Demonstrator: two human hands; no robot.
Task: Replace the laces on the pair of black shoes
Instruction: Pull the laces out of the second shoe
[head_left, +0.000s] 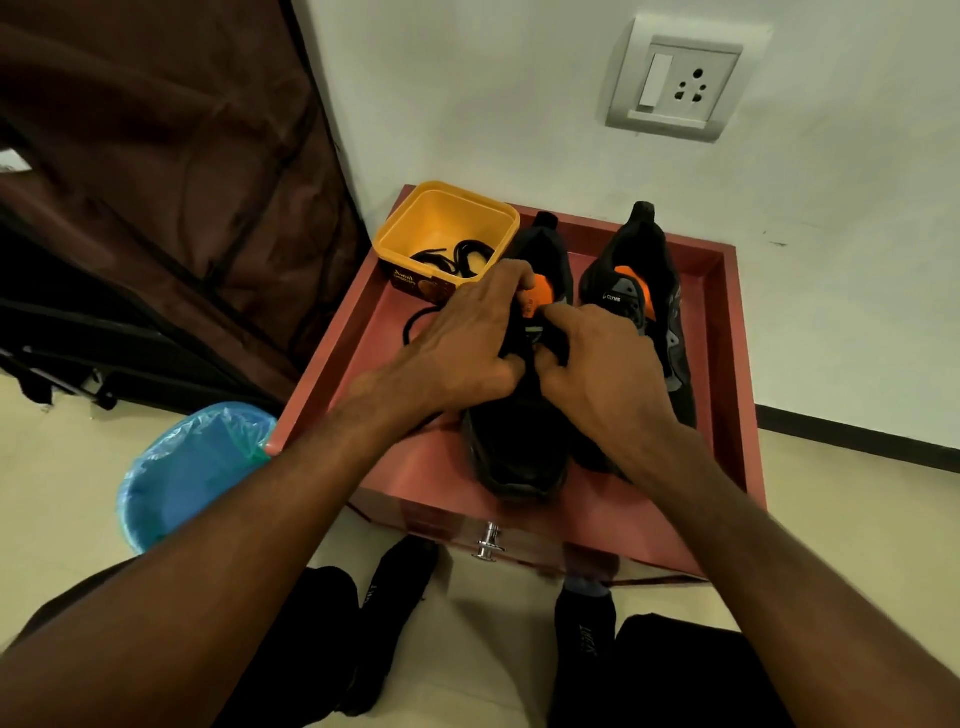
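Observation:
Two black shoes with orange lining stand on a red drawer-like table (727, 374). The left shoe (519, 447) is under both my hands. My left hand (467, 343) grips the shoe's tongue area and lace with curled fingers. My right hand (597, 364) pinches the lace at the eyelets, fingers curled. A black lace (415, 322) trails left of the shoe onto the table. The right shoe (644, 291) stands beside it, without visible laces. A yellow tub (447, 228) at the back left holds another black lace (457, 257).
A white wall with a switch and socket plate (675, 83) rises behind the table. A blue-lined bin (182, 473) stands on the floor at the left. A dark brown fabric wardrobe (156, 182) fills the left side. My feet in black socks are below the table's metal knob (488, 543).

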